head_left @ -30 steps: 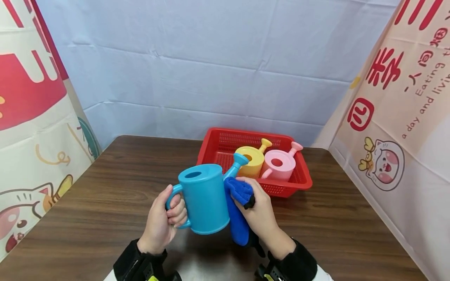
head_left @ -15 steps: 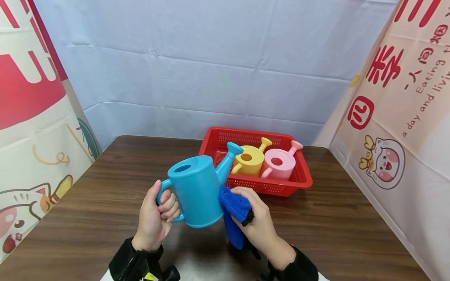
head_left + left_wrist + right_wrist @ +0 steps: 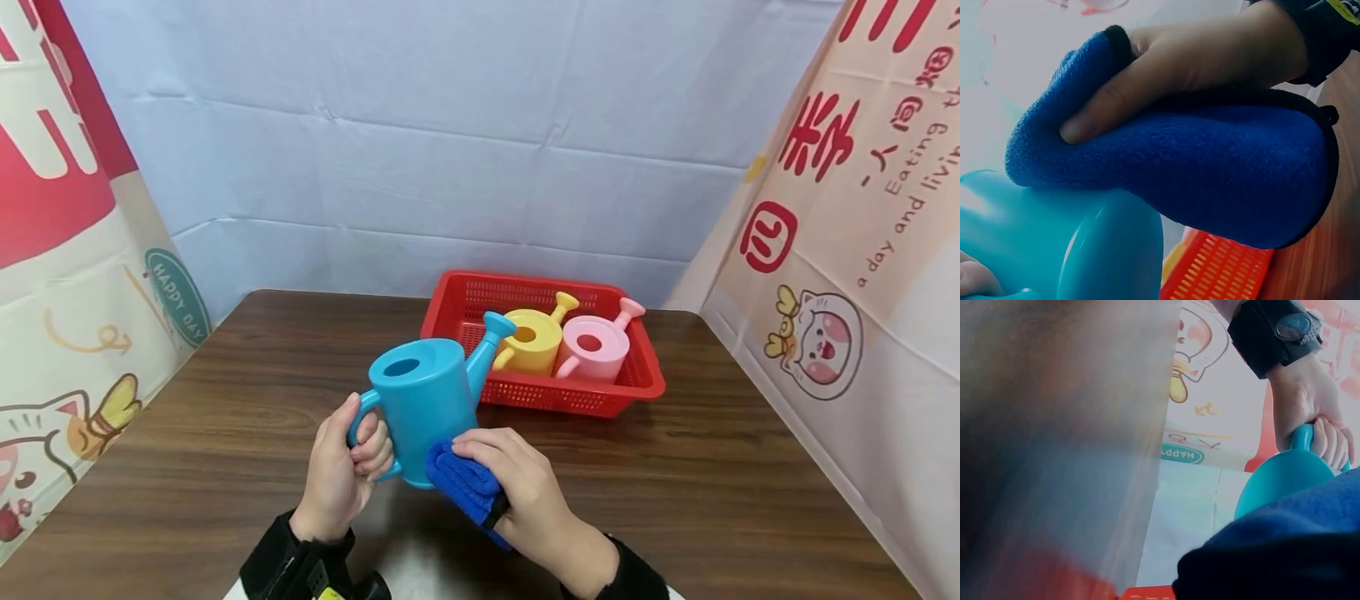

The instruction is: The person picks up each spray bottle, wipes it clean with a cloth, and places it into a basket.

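Note:
A turquoise toy watering can (image 3: pixel 420 400) is held slightly tilted above the table, its spout pointing up and to the right. My left hand (image 3: pixel 341 467) grips it by the handle, fingers curled round. With my right hand (image 3: pixel 525 492) I hold a folded blue cloth (image 3: pixel 465 483) with a black edge, and it touches the lower side of the can. In the left wrist view the thumb presses into the blue cloth (image 3: pixel 1210 169), which lies against the can's body (image 3: pixel 1035 231) near its base. The right wrist view shows the left hand (image 3: pixel 1319 419) on the handle.
Behind the can stands a red perforated basket (image 3: pixel 558 402). Inside it are a yellow watering can (image 3: pixel 542 354) and a pink one (image 3: pixel 600 367). The brown wooden table (image 3: pixel 300 350) meets a pale blue cloth backdrop, with printed cloths on both sides.
The cloth in my right hand has moved left and lower, from beside the spout onto the can's lower front. The can shifted left and up, then slightly back right and down.

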Motion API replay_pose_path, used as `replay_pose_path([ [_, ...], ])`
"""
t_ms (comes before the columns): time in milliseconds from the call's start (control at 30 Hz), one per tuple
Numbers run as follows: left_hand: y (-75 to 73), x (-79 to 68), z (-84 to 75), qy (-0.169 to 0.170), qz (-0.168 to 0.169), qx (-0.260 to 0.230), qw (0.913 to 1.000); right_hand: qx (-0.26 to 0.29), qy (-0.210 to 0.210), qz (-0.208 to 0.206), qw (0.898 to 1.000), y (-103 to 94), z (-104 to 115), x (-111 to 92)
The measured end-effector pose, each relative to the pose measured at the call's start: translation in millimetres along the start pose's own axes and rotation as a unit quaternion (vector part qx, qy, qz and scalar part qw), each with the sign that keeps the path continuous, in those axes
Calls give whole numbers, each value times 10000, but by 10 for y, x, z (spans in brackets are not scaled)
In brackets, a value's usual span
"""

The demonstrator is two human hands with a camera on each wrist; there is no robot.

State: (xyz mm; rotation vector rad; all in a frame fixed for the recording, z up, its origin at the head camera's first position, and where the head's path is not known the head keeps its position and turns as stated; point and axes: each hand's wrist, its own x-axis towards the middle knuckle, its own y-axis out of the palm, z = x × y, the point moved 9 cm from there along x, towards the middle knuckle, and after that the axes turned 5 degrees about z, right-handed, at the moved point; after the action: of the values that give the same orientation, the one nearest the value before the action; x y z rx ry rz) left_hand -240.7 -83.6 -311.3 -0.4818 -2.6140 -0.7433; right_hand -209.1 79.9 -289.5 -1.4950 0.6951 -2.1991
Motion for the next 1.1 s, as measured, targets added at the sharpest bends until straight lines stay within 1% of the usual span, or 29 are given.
replay_pose_path([
  [200,42,-18,15,-41,252,-142,9996,333,35,-443,9985,-125,-52,39],
  [300,69,-35,42,-108,421,-295,9986,534,152,-656,9963,-213,-115,63],
  [367,97,-44,56,-126,568,-400,9975,655,374,-792,9940,-277,-185,69],
  [433,132,-52,61,-116,744,-485,9960,726,750,-947,9900,-338,-279,60],
  [533,187,-64,51,-56,989,-502,9938,697,1354,-1206,9809,-410,-424,21],
  [600,214,-75,40,-17,1044,-287,9941,641,1701,-1345,9741,-428,-511,-8],
  [700,236,-93,26,3,924,240,9954,661,2045,-1462,9656,-415,-611,-49],
  [767,234,-104,19,14,731,666,9951,755,2223,-1493,9605,-395,-654,-74],
  [833,219,-112,11,44,465,1059,9933,834,2300,-1533,9574,-384,-670,-88],
  [900,195,-121,-6,155,189,1561,9874,842,2286,-1550,9574,-381,-657,-87],
  [967,171,-136,-29,336,-82,2193,9750,806,2201,-1587,9591,-387,-625,-83],
  [1000,164,-142,-40,445,-188,2546,9658,777,2137,-1622,9602,-394,-608,-83],
  [1033,164,-149,-52,578,-269,2905,9547,754,2072,-1671,9610,-405,-587,-82],
  [1100,185,-164,-70,934,-284,3495,9318,702,1965,-1792,9614,-434,-548,-83],
])
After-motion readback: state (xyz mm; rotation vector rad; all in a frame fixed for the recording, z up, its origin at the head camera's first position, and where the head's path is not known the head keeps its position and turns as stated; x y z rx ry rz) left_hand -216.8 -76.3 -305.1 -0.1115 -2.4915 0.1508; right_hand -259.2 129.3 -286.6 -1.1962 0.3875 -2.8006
